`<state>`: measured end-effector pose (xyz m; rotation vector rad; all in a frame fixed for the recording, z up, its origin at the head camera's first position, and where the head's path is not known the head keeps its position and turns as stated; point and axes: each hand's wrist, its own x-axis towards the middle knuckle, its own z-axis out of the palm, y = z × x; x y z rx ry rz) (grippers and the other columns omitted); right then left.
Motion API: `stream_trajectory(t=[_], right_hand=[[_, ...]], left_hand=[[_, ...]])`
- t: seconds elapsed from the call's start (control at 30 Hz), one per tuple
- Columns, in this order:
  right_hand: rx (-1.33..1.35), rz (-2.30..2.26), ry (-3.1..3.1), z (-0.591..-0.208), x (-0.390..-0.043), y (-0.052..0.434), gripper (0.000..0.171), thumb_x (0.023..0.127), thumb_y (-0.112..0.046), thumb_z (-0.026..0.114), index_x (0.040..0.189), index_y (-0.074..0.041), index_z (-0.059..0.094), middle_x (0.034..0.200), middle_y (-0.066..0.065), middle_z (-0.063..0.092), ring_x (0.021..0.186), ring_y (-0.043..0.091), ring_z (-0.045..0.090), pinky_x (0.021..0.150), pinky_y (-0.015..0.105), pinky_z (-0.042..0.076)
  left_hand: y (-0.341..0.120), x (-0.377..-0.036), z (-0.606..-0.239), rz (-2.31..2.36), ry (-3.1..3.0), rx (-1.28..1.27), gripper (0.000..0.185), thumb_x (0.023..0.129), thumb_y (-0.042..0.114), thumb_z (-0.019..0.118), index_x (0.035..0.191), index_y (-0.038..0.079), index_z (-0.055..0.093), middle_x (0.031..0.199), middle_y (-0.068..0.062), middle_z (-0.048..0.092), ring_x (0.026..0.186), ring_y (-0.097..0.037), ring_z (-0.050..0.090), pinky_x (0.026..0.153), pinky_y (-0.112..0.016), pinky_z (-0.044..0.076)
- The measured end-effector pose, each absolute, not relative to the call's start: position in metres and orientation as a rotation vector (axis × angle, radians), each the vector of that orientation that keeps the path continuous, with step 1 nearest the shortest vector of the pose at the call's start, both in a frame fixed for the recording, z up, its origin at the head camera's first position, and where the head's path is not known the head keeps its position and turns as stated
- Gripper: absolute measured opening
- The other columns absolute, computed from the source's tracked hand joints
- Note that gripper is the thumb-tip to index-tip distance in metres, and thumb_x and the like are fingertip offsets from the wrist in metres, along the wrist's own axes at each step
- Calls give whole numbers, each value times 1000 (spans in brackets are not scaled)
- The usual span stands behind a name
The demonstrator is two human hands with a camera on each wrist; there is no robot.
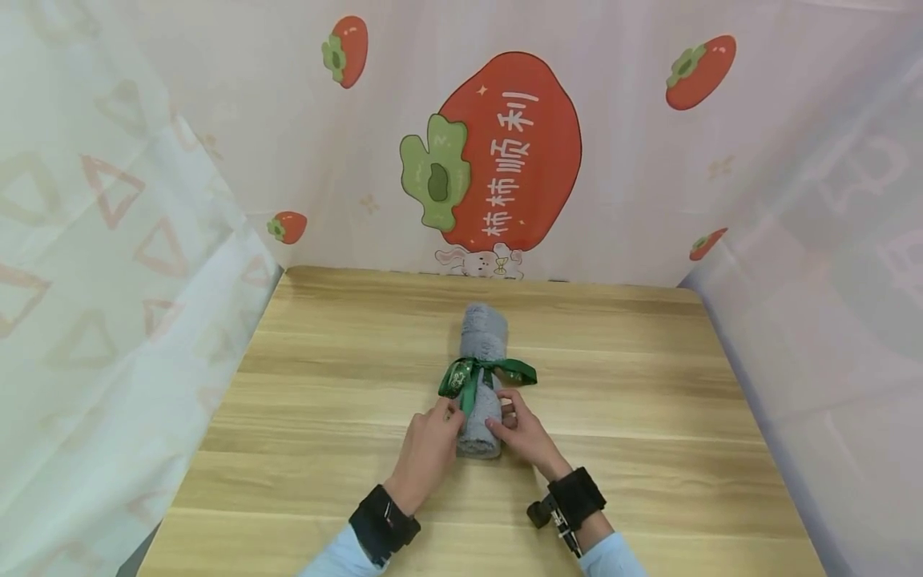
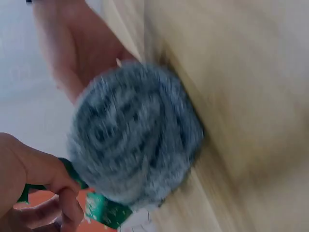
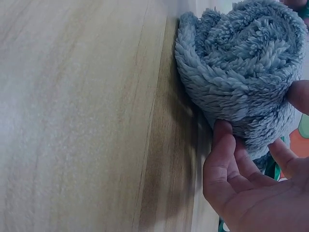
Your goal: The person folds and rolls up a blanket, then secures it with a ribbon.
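Note:
A rolled grey-blue fluffy towel [image 1: 483, 328] lies lengthwise on the wooden table, its spiral end [image 2: 130, 135] facing the person. Round its middle runs a green ribbon [image 1: 517, 370], tied on top, with loops and tails spreading to both sides. My left hand [image 1: 431, 441] is at the near left of the roll; in the left wrist view its thumb and forefinger pinch the ribbon. On the opposite side, my right hand [image 1: 530, 437] holds the towel near its front end. Its bent fingers [image 3: 219, 164] press the lower side while the thumb lies higher on the pile.
The wood-grain table [image 1: 324, 369] extends around the roll. Behind it hangs a pale curtain with a large printed persimmon [image 1: 534, 160], and further curtains [image 1: 144, 264] close off the left and right sides. Each wrist wears a black strap [image 1: 577, 497].

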<state>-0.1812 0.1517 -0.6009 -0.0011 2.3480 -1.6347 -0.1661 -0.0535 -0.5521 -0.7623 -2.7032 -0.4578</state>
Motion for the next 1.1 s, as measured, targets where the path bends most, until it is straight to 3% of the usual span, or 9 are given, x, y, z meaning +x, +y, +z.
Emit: stream_trajectory(t=[0.17, 0.27, 0.43, 0.57, 0.73, 0.9, 1.1], right_hand=[[-18, -1659, 2321, -602, -181, 152, 49, 98, -19, 65, 140, -14, 42, 117, 19, 55, 91, 18, 65, 72, 30, 53], [-10, -1677, 2292, -593, -179, 151, 51, 99, -17, 63, 143, -11, 40, 119, 21, 54, 92, 17, 65, 75, 34, 53], [-13, -1663, 2273, -571, -174, 149, 53, 99, -12, 61, 146, -4, 38, 119, 24, 54, 95, 19, 65, 79, 38, 54], [-21, -1683, 2270, -591, -178, 151, 52, 99, -13, 61, 146, -7, 38, 120, 23, 54, 92, 16, 66, 77, 35, 54], [-41, -1706, 2271, -599, -179, 153, 48, 100, -12, 59, 144, -11, 39, 120, 21, 54, 90, 16, 65, 73, 28, 51], [-36, -1700, 2274, -598, -178, 153, 47, 100, -16, 60, 143, -14, 40, 122, 21, 55, 96, 18, 67, 76, 29, 53], [-90, -1638, 2321, -594, -173, 160, 48, 100, -22, 61, 144, -15, 41, 124, 21, 57, 102, 23, 65, 76, 28, 53]], left_hand=[[-54, -149, -554, -673, -2686, -884, 11, 82, 3, 74, 88, 10, 69, 108, -7, 60, 91, -20, 62, 75, -32, 55], [-52, -146, -558, -791, -2609, -926, 4, 90, 9, 69, 89, 11, 66, 107, -4, 59, 99, -17, 59, 82, -28, 54], [-45, -144, -557, -812, -2455, -901, 11, 89, 11, 72, 90, 14, 62, 93, 3, 57, 89, -10, 56, 74, -21, 50], [-43, -147, -549, -719, -2385, -920, 20, 81, 3, 76, 87, 14, 61, 87, 3, 57, 83, -11, 56, 72, -23, 48], [-46, -149, -547, -497, -2367, -1134, 17, 80, 2, 76, 86, 14, 66, 89, 4, 63, 84, -12, 56, 73, -25, 47], [-52, -145, -556, -398, -2433, -1331, 19, 75, 7, 81, 84, 20, 69, 91, 8, 62, 87, -10, 53, 75, -24, 44], [-66, -145, -564, -664, -2525, -1529, 27, 77, -3, 69, 94, 19, 69, 95, 9, 61, 88, -6, 57, 79, -19, 48]])
